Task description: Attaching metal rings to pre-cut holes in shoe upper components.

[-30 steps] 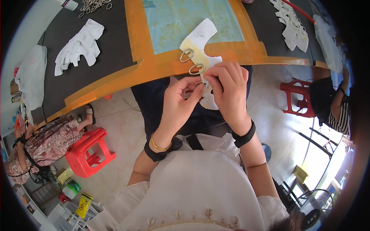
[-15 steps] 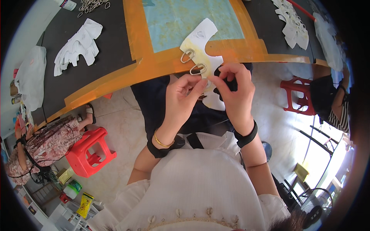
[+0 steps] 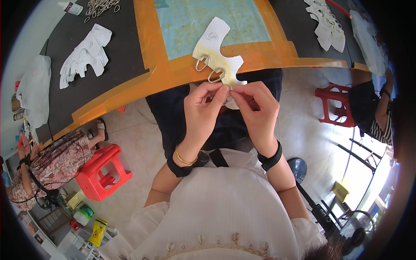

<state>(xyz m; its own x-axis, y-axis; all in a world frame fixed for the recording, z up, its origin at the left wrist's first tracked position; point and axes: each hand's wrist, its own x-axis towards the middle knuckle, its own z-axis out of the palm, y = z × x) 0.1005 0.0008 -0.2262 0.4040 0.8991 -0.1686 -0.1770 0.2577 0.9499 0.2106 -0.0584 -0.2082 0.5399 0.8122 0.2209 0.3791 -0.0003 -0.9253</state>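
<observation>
Between my hands is a scalloped white cut-out piece (image 3: 212,38), its middle stained yellow, its far end over the table edge. Two oval metal rings are looped on its left side: one ring (image 3: 203,62) farther off, another ring (image 3: 216,74) nearer my fingers. My left hand (image 3: 201,110) is closed in a pinch on the piece's near part, just below the nearer ring. Fingertip to fingertip with it, my right hand (image 3: 258,106) pinches the same part from the right. Part of a third ring seems to show at the fingertips, which mostly hide it. The piece's near end hangs behind my hands.
Orange tape (image 3: 149,82) borders the dark table and a stained blue sheet (image 3: 208,21). White cut-outs (image 3: 86,54) are stacked at left, metal rings (image 3: 102,8) beyond. Ringed cut-outs (image 3: 327,26) lie at right. Red stools (image 3: 104,173) and other people sit on both sides.
The white piece has shifted left and its near end shows less. My right hand has moved down and left, its fingers now bent in closer to my left fingertips.
</observation>
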